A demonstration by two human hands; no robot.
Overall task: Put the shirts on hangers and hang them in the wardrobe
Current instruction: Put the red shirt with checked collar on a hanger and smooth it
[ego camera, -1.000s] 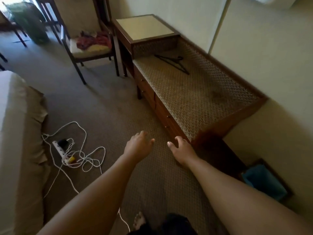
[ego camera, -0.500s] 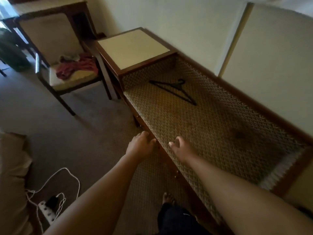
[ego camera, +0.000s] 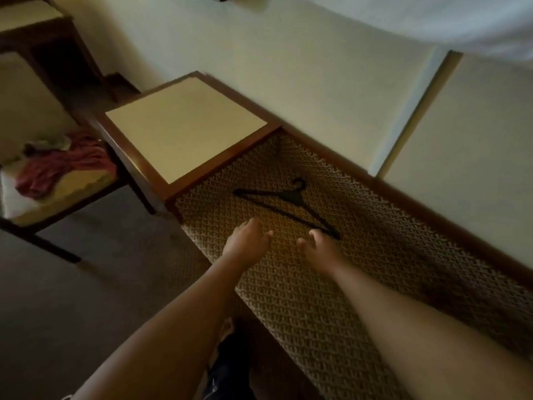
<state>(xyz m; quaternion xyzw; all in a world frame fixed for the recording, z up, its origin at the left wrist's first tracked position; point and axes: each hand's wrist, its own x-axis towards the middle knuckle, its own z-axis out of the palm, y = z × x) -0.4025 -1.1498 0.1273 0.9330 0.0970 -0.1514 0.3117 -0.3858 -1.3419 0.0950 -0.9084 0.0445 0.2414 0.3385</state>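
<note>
Both hands held out over woven counter (ego camera: 331,298), nothing held. Left hand (ego camera: 248,243) loosely curled, fingers relaxed; right hand (ego camera: 318,249) likewise, fingertips just short of near arm of black hanger (ego camera: 285,204). Hanger laid flat on counter, hook pointed far, toward wall. Shirts (ego camera: 62,166) seen heaped on chair seat (ego camera: 34,209), far left. Step judged: hanger pickup. Best gripped at neck below hook, lifted straight, so arms not snagged in weave.
</note>
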